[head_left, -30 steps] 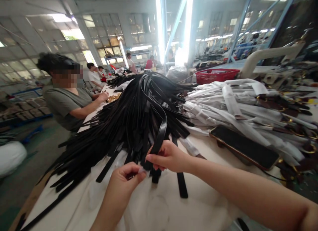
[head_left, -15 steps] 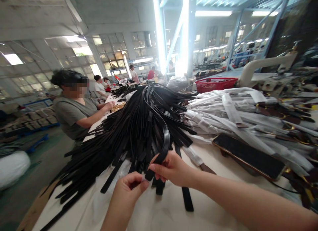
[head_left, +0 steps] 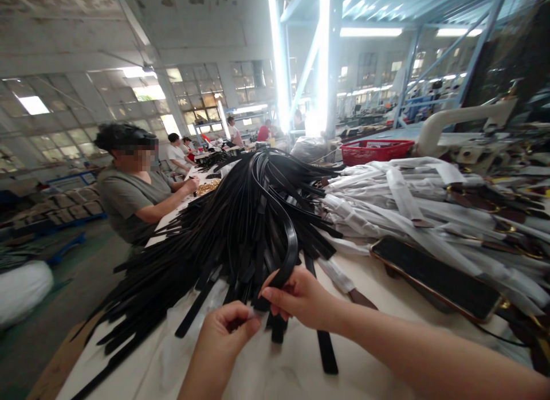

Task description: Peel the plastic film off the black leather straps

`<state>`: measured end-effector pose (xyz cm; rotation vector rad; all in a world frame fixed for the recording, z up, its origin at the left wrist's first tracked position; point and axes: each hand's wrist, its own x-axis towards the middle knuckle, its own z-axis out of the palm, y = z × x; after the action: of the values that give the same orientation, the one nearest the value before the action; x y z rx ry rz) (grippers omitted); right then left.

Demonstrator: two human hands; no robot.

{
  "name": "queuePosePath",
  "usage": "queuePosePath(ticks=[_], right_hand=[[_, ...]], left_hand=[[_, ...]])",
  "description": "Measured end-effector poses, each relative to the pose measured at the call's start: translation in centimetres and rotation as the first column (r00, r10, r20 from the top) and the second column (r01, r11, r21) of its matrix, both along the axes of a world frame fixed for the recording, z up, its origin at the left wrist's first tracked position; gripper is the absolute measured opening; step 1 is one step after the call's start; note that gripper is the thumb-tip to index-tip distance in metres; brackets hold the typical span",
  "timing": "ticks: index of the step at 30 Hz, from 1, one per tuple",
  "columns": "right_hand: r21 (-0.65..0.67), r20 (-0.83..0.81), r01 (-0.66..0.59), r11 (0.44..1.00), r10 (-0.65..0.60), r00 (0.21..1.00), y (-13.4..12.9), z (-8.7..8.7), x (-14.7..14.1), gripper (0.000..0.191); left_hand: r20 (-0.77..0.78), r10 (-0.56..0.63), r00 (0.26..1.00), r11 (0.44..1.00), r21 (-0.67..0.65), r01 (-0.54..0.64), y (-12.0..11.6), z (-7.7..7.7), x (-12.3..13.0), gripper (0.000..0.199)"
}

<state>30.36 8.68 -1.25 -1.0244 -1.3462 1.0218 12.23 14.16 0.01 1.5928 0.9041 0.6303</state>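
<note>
Close to its end, a black strap (head_left: 290, 239) is gripped by my right hand (head_left: 296, 297), thumb on top and fingers curled beneath. The strap arches back up into a big heap of black straps (head_left: 232, 211). My left hand (head_left: 230, 331) is closed in a pinch at the strap's tip, on a small whitish, see-through piece like thin plastic film (head_left: 254, 312). Whether the film is fixed to the strap I cannot tell. Several loose strap ends lie below and beside my hands, along with a crumpled clear plastic sheet (head_left: 174, 331).
On the right, white-wrapped straps (head_left: 369, 199) are piled beside a phone (head_left: 433, 277) on a stand. Behind them are a red basket (head_left: 373, 152) and a machine arm (head_left: 455, 116). A co-worker (head_left: 131, 188) handles small gold-coloured pieces (head_left: 208, 187) on the left of the white table (head_left: 296, 371).
The view has shifted slightly. My left fingertips have come a little closer to the strap's tip, with the whitish film showing between them. My right hand keeps its hold on the strap.
</note>
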Motion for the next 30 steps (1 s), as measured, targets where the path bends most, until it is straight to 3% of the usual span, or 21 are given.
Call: queuePosePath(ticks=[4,7,9,12,16,21,26,30], right_hand=[[-0.050,0.041,-0.086,0.995,0.088,0.995,0.0,-0.7,-0.4,0.049],[-0.141,-0.092,-0.187,0.972,0.175,0.980,0.3,-0.8,-0.2,0.065],[-0.203,-0.276,-0.179,0.963,0.120,0.954,0.8,-0.5,0.4,0.067],[-0.230,-0.470,-0.002,0.973,-0.109,0.876,1.5,0.1,1.0,0.057],[-0.209,-0.311,0.173,0.963,-0.233,0.922,1.8,-0.1,0.3,0.052],[-0.215,-0.251,0.211,0.954,-0.263,0.932,1.8,-1.0,-0.9,0.053],[-0.194,-0.233,0.233,0.953,-0.276,0.933,1.5,-1.4,-1.6,0.058],[-0.035,-0.178,0.214,0.976,-0.217,0.960,-1.0,-0.1,-2.5,0.050]], left_hand=[[-0.013,-0.069,0.998,0.998,0.004,0.069,-0.4,0.6,0.1,0.036],[0.000,-0.113,0.994,0.987,-0.119,0.113,-0.7,0.0,0.4,0.046],[0.009,-0.126,0.992,0.968,-0.220,0.124,-0.9,-0.7,0.6,0.052],[-0.001,-0.101,0.995,0.950,-0.298,0.096,-1.2,-1.3,0.9,0.057],[0.021,-0.052,0.998,0.964,-0.258,0.056,-1.7,-1.3,1.3,0.057],[0.073,0.079,0.994,0.954,-0.294,-0.055,-2.0,-1.0,1.7,0.057],[0.038,0.092,0.995,0.931,-0.359,-0.072,-2.3,-1.8,1.9,0.061],[-0.022,0.070,0.997,0.950,-0.303,-0.073,-2.8,-1.4,1.7,0.058]])
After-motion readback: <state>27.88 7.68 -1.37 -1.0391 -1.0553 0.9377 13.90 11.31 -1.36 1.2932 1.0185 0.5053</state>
